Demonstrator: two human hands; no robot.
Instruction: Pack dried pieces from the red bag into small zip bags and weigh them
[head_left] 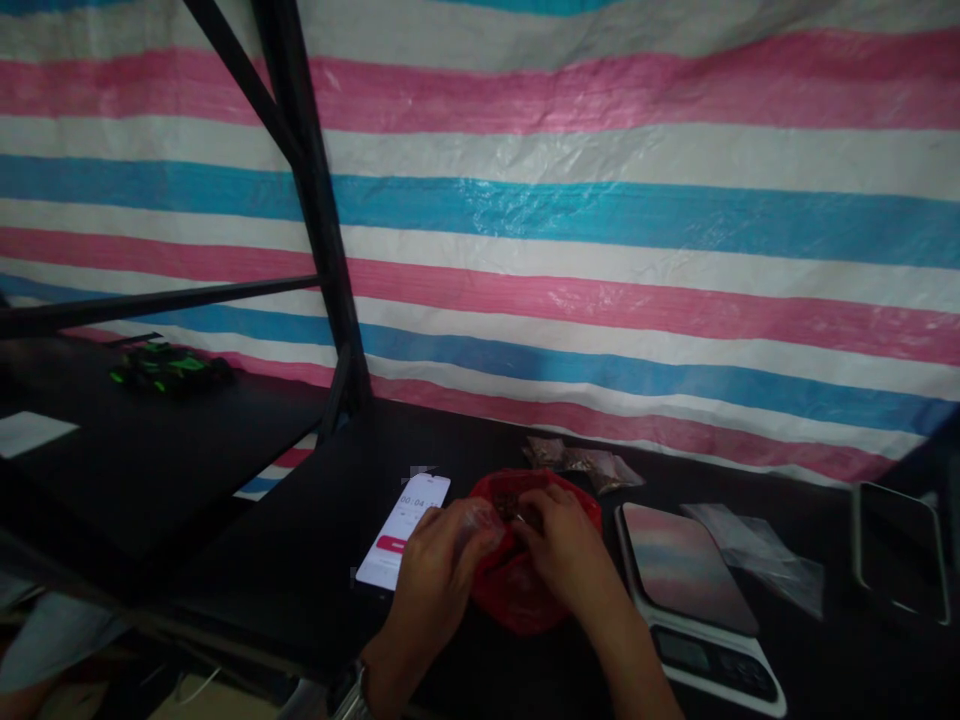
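A red plastic bag point(525, 597) lies open on the black table, with small brown pieces point(506, 503) showing in its mouth. My left hand point(442, 555) is closed on a small clear plastic bag point(484, 518) at the left side of that mouth. Over the right side of the red bag, my right hand point(566, 545) has its fingers bent together beside the brown pieces. What lies between those fingertips is hidden. Just left of my left hand, a phone point(384, 543) shows a running timer and is partly covered by the hand.
Right of the red bag stands a kitchen scale point(686, 565). Clear flat plastic bags point(765, 555) lie beyond it, near a dark rectangular frame point(900, 550). Small filled bags point(592, 462) sit behind the red bag. A black post point(307, 200) rises at left, near a green toy car point(169, 368).
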